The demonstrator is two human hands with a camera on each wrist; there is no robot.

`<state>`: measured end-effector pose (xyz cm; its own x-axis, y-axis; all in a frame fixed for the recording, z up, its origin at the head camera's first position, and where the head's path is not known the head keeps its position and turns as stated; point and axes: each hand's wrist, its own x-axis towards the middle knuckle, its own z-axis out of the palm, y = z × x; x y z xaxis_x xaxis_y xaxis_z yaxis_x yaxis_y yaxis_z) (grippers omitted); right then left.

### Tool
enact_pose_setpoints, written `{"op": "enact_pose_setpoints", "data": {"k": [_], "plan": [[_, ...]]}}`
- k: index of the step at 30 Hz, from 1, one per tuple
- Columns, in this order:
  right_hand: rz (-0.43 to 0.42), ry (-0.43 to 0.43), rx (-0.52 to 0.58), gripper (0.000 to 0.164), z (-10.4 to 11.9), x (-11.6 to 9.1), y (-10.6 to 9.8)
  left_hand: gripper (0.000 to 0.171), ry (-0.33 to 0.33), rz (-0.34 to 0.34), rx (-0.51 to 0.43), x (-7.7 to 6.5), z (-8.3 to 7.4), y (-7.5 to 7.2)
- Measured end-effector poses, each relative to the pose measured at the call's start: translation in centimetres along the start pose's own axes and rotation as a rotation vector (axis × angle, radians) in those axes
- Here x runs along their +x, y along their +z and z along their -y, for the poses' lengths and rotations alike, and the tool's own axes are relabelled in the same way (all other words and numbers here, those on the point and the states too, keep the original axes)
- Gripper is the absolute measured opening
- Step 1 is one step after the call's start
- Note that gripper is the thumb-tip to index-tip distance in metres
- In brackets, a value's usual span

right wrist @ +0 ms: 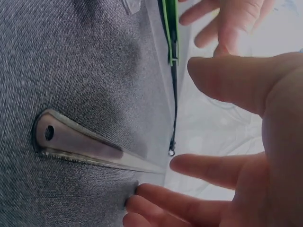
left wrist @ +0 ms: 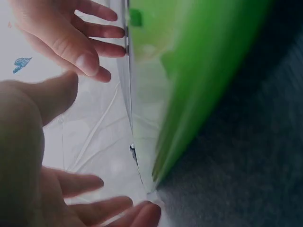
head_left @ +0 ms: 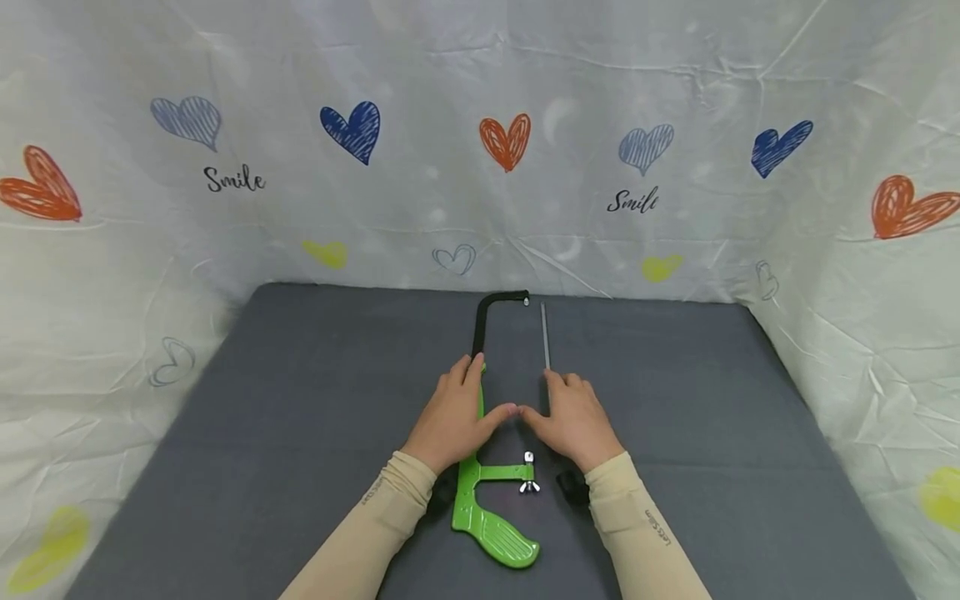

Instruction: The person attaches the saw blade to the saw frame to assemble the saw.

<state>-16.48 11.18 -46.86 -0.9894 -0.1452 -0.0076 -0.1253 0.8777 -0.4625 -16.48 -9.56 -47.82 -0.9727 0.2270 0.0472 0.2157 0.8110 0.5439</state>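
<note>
A hacksaw frame lies on the grey cloth, with a ribbed green handle (head_left: 498, 533) near me and a black front bow (head_left: 480, 329) pointing away. A wing nut (head_left: 529, 487) sits on its green crosspiece. To the frame's right lies a separate thin hacksaw blade (head_left: 545, 333); the right wrist view shows the hole at the blade's end (right wrist: 85, 142). My left hand (head_left: 453, 417) is over the middle of the frame, fingers extended, hiding part of it. My right hand (head_left: 579, 421) is over the blade's near part, fingers loose. The thumbs point toward each other, tips nearly meeting.
The grey cloth (head_left: 315, 417) covers the table. A pale backdrop (head_left: 420, 192) with printed hearts stands behind it and along both sides. Black patches at my wrists are partly hidden by my sleeves (head_left: 637, 517).
</note>
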Motion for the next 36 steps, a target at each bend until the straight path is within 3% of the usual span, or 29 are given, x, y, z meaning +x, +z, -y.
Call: {"op": "enact_pose_setpoints", "data": {"k": [7, 16, 24, 30, 36], "plan": [[-0.014, 0.048, 0.013, 0.074, -0.1, 0.2, 0.0, 0.097, -0.074, 0.000, -0.047, 0.2, -0.3, -0.5], [-0.071, 0.052, 0.027, 0.040, -0.2, 0.6, -0.1, 0.093, -0.194, 0.030, -0.026, 0.7, -0.7, -1.1], [-0.033, 0.200, 0.092, 0.065, -0.8, 0.0, -0.3, 0.077, -0.259, 0.074, 0.016, 1.0, -1.3, -1.2], [-0.022, 0.218, 0.055, 0.062, -0.8, 0.0, -0.2, 0.075, -0.299, 0.088, 0.009, 0.8, -1.2, -1.4], [-0.018, 0.232, 0.039, 0.062, -0.8, 0.2, 0.1, 0.076, -0.294, 0.089, 0.005, 0.5, -0.8, -1.6]]}}
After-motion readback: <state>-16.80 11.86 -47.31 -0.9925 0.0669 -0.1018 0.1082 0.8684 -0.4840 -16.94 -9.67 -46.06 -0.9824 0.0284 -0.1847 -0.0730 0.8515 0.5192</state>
